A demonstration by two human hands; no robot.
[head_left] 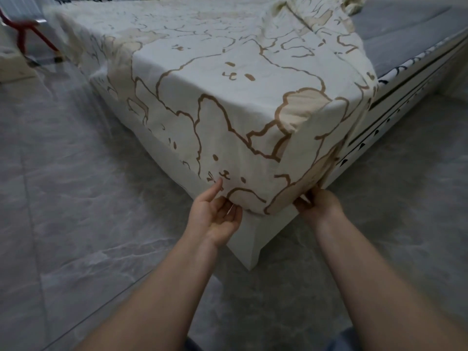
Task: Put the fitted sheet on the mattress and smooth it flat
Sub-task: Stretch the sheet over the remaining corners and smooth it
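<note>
A cream fitted sheet (pixel 217 97) with brown cartoon outlines covers the near corner of the mattress and hangs down over both sides. Bare grey mattress (pixel 405 34) shows at the far right, where the sheet lies bunched. My left hand (pixel 215 214) is at the sheet's lower hem left of the corner, fingers curled on the hem. My right hand (pixel 316 203) grips the hem on the right side of the corner, its fingertips hidden under the fabric. Below the hem the white bed base (pixel 253 239) juts out.
Grey marbled floor tiles (pixel 76 224) surround the bed corner. A red-legged chair (pixel 27 34) stands at the far left beside a pale box (pixel 10 64). The bed's right side (pixel 395 107) shows a white panel with dark markings.
</note>
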